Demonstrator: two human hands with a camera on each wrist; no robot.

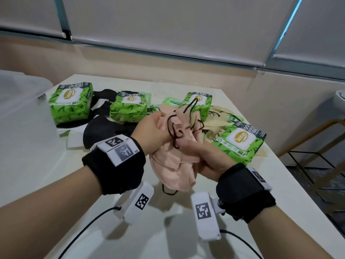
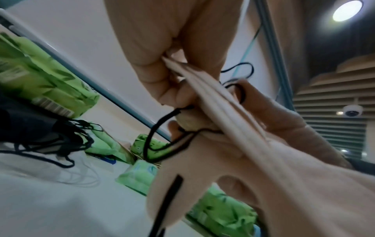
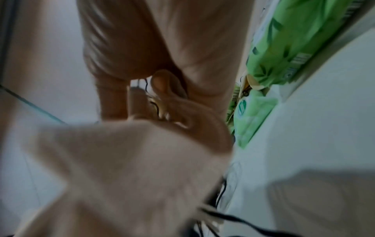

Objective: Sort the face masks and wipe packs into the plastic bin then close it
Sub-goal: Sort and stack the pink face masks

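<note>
Above table (image 1: 186, 212) near edge — both hands grip pink masks (image 1: 171, 161).

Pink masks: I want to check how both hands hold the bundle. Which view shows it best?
The head view: the pink masks sit between the left hand and right hand, both gripping. The left wrist view shows only layered edges pinched close up; the right wrist view is a blur.

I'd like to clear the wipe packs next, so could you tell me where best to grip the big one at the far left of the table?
Probably take the far-left wipe pack across its two long sides, coming down from above. It lies flat, label up, its top free, and it looks too broad to span endwise. A black mask lies beside it on its right side, so place the fingers clear of that.
</note>
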